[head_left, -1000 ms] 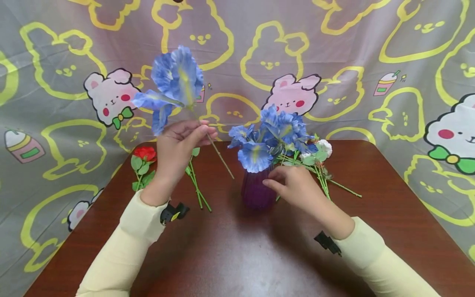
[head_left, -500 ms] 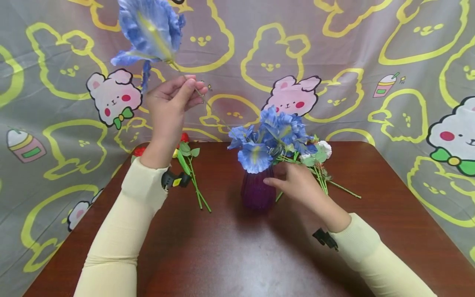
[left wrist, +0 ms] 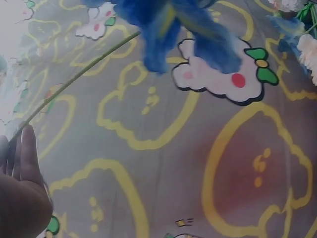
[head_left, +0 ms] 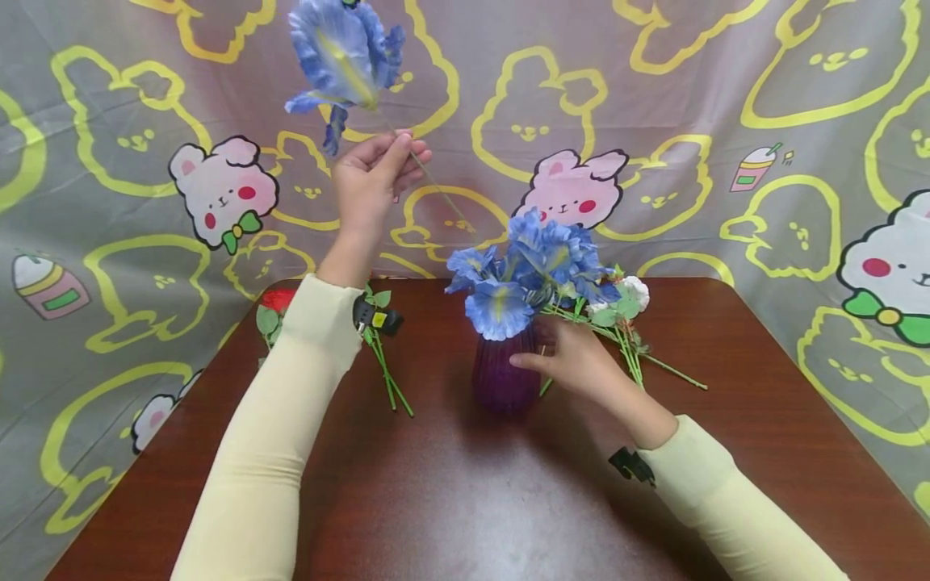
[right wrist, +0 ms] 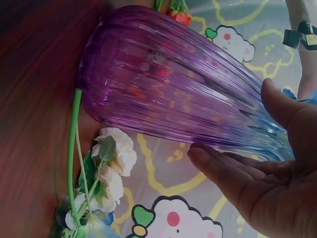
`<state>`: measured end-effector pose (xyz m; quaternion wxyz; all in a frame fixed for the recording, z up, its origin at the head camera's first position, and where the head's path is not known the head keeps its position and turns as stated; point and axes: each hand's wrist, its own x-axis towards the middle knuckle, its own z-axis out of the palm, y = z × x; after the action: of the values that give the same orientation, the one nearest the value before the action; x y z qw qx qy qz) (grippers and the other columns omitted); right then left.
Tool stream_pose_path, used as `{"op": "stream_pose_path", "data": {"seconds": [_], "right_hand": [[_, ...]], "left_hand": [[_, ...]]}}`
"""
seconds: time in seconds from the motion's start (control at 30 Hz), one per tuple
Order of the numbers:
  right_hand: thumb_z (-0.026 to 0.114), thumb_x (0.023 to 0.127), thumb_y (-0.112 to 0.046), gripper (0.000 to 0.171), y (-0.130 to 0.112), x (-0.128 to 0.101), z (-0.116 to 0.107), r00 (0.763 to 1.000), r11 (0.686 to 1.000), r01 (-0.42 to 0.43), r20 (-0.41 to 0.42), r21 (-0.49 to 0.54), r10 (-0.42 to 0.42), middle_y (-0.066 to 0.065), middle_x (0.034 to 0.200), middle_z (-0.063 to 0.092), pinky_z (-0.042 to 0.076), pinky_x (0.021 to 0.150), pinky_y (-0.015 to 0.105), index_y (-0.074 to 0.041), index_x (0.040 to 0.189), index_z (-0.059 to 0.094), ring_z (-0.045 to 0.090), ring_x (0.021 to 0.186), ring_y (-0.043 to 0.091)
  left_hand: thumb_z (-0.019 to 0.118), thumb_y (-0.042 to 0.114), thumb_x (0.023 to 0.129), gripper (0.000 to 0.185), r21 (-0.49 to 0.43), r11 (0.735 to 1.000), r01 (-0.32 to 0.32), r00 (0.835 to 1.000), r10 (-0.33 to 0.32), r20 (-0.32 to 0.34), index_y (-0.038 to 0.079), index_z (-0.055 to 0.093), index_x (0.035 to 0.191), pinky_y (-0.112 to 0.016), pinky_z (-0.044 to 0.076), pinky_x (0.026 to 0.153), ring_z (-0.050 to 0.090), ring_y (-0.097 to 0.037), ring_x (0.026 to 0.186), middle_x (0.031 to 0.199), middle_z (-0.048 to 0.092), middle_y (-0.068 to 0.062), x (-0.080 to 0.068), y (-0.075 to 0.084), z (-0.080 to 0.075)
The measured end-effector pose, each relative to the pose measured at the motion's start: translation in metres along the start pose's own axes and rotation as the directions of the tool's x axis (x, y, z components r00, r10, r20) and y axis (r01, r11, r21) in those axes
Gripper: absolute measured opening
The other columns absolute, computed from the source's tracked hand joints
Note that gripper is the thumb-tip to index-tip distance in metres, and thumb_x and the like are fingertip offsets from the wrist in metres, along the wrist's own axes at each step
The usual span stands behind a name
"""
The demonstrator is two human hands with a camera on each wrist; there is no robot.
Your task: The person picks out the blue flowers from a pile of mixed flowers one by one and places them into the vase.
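Note:
My left hand [head_left: 400, 149] is raised high in front of the backdrop and pinches the thin stem [head_left: 436, 181] of a blue flower [head_left: 341, 48] that slants up to the left. In the left wrist view the stem [left wrist: 74, 82] runs from my fingers [left wrist: 22, 163] up to the blurred blue flower [left wrist: 173, 25]. A purple ribbed vase [head_left: 501, 375] stands mid-table with several blue flowers [head_left: 530, 266] in it. My right hand [head_left: 538, 355] holds the vase's upper right side. In the right wrist view, thumb and fingers [right wrist: 228, 171] curve round the vase [right wrist: 163, 89].
A red rose [head_left: 278, 300] and loose green stems [head_left: 385, 367] lie on the brown table [head_left: 465, 500] left of the vase. White flowers [head_left: 634, 292] on long stems lie to its right. A cartoon-print cloth [head_left: 726, 121] hangs behind.
My left hand has lifted the blue flower well above the table and carried it right, towards the vase. My right hand has stayed at the vase.

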<state>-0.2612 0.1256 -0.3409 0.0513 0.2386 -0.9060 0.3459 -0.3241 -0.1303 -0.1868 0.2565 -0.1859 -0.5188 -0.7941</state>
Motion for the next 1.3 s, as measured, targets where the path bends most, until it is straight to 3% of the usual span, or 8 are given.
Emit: {"op": "stream_pose_path", "data": {"seconds": [0.1, 0.2, 0.43, 0.57, 0.83, 1.07, 1.17, 1.3], "right_hand": [[0.079, 0.081, -0.038, 0.045, 0.001, 0.0, 0.001, 1.0, 1.0, 0.013, -0.01, -0.005, -0.013, 0.003, 0.086, 0.065, 0.05, 0.066, 0.038, -0.004, 0.107, 0.064, 0.059, 0.075, 0.019], [0.079, 0.082, -0.037, 0.042, 0.002, 0.001, 0.003, 1.0, 1.0, 0.025, -0.019, -0.014, -0.025, 0.002, 0.082, 0.063, 0.048, 0.063, 0.036, -0.005, 0.105, 0.065, 0.055, 0.071, 0.018], [0.077, 0.083, -0.036, 0.051, 0.004, 0.0, 0.005, 0.999, 1.0, 0.026, -0.028, -0.003, -0.026, 0.011, 0.106, 0.068, 0.053, 0.077, 0.043, -0.001, 0.118, 0.063, 0.064, 0.091, 0.025], [0.077, 0.084, -0.035, 0.053, 0.005, -0.001, 0.005, 0.999, 1.0, 0.028, -0.03, 0.006, -0.027, 0.014, 0.112, 0.067, 0.053, 0.081, 0.046, -0.001, 0.121, 0.062, 0.065, 0.098, 0.028], [0.078, 0.084, -0.032, 0.045, 0.006, -0.001, 0.006, 0.998, 0.999, 0.046, -0.037, 0.018, -0.045, 0.012, 0.107, 0.068, 0.053, 0.079, 0.045, -0.003, 0.115, 0.063, 0.065, 0.095, 0.027], [0.077, 0.084, -0.032, 0.043, 0.006, -0.001, 0.006, 0.998, 0.999, 0.044, -0.039, 0.02, -0.043, 0.013, 0.107, 0.068, 0.053, 0.079, 0.045, -0.003, 0.114, 0.063, 0.066, 0.095, 0.029], [0.077, 0.084, -0.031, 0.044, 0.006, -0.002, 0.006, 0.998, 0.999, 0.045, -0.042, 0.028, -0.044, 0.014, 0.11, 0.068, 0.054, 0.08, 0.045, -0.003, 0.116, 0.063, 0.066, 0.097, 0.029], [0.077, 0.085, -0.031, 0.05, 0.007, -0.002, 0.007, 0.998, 0.998, 0.044, -0.042, 0.051, -0.042, 0.015, 0.117, 0.065, 0.053, 0.084, 0.046, -0.003, 0.124, 0.061, 0.065, 0.102, 0.031]], "left_hand": [[0.068, 0.002, 0.09, 0.013, -0.026, 0.997, 0.07, 0.998, -0.07, 0.01, -0.009, 0.068, 0.095, -0.031, 0.058, 0.071, 0.072, -0.021, 0.075, 0.082, 0.072, -0.014, 0.002, -0.01, 0.002], [0.068, 0.003, 0.09, 0.014, -0.006, 0.995, 0.1, 0.994, -0.1, 0.034, -0.009, 0.069, 0.097, -0.033, 0.057, 0.073, 0.072, -0.021, 0.076, 0.083, 0.072, -0.014, 0.001, -0.02, 0.004], [0.066, 0.001, 0.091, 0.009, 0.06, 0.991, 0.116, 0.988, -0.121, 0.1, -0.006, 0.07, 0.095, -0.036, 0.058, 0.073, 0.072, -0.02, 0.075, 0.081, 0.072, -0.011, -0.006, -0.038, 0.006], [0.067, 0.003, 0.091, 0.012, 0.098, 0.984, 0.15, 0.978, -0.162, 0.132, -0.007, 0.07, 0.097, -0.037, 0.057, 0.073, 0.072, -0.023, 0.077, 0.083, 0.073, -0.013, -0.01, -0.046, 0.006], [0.067, 0.0, 0.09, 0.015, 0.151, 0.967, 0.205, 0.956, -0.231, 0.178, -0.012, 0.068, 0.098, -0.04, 0.057, 0.074, 0.072, -0.022, 0.076, 0.08, 0.072, -0.012, -0.019, -0.06, 0.005], [0.069, 0.004, 0.089, 0.021, 0.257, 0.936, 0.239, 0.928, -0.298, 0.222, -0.014, 0.066, 0.1, -0.038, 0.057, 0.075, 0.072, -0.029, 0.083, 0.085, 0.073, -0.013, -0.026, -0.07, 0.004], [0.069, 0.002, 0.089, 0.017, 0.27, 0.93, 0.249, 0.92, -0.314, 0.232, -0.013, 0.068, 0.098, -0.038, 0.058, 0.074, 0.07, -0.035, 0.085, 0.084, 0.073, -0.014, -0.029, -0.073, 0.004], [0.069, 0.003, 0.09, 0.019, 0.299, 0.923, 0.242, 0.914, -0.32, 0.249, -0.013, 0.068, 0.098, -0.037, 0.058, 0.073, 0.072, -0.03, 0.079, 0.084, 0.073, -0.013, -0.032, -0.076, 0.002]]}}
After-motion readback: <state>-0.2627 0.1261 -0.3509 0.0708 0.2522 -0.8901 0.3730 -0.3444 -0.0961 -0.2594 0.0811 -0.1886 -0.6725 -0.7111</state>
